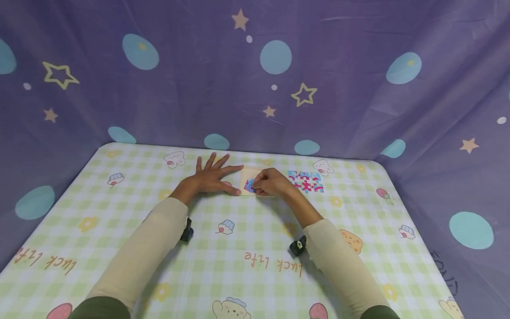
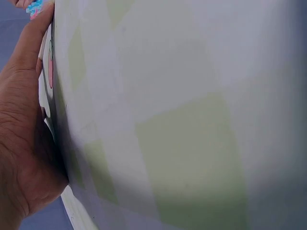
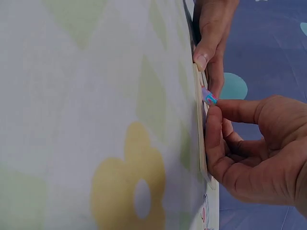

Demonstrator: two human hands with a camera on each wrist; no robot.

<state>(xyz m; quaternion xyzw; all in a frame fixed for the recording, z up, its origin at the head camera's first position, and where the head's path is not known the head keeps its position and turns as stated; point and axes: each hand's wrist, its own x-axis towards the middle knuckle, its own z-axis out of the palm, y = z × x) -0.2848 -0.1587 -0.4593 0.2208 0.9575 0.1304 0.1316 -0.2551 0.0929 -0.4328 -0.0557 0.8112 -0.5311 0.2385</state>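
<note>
A shallow wooden puzzle board (image 1: 247,173) lies near the far side of the table. My left hand (image 1: 208,178) rests flat with spread fingers, its thumb and index fingertips touching the board's left edge. Over the board, my right hand (image 1: 274,180) pinches a small blue and pink puzzle piece (image 3: 209,97) between thumb and index finger. In the right wrist view the piece is tilted up from the board's rim (image 3: 198,124). Some blue and purple pieces (image 1: 249,185) show on the board, partly hidden by the right hand.
Several blue and pink puzzle pieces (image 1: 306,185) lie grouped right of the board. A green and white checked cloth (image 1: 239,274) with printed pictures covers the table. Purple curtains (image 1: 199,88) with stars and dots hang behind and at both sides.
</note>
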